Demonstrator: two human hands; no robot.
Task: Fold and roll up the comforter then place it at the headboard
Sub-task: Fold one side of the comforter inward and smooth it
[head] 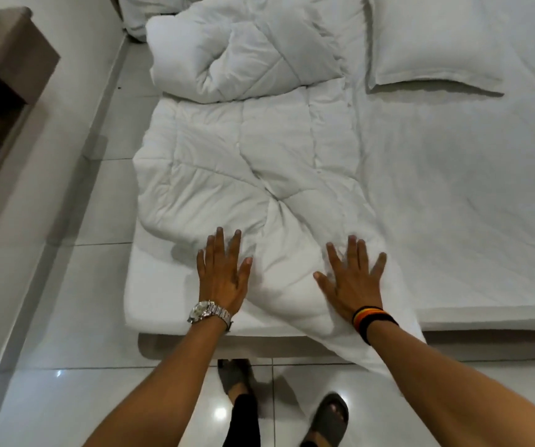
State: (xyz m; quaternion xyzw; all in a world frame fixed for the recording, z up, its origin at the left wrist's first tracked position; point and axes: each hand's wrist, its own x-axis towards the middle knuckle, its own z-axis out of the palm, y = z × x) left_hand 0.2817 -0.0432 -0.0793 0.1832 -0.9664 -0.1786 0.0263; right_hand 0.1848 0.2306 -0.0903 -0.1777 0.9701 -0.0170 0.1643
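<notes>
White quilted comforter folded, rumpled; left hand, right hand pressing flat, grip unclenched.

Left hand, right hand flat, palms down, fingers spread, arms extended.

A bedroom: white bed with pillow (tiled floor beside)
</notes>
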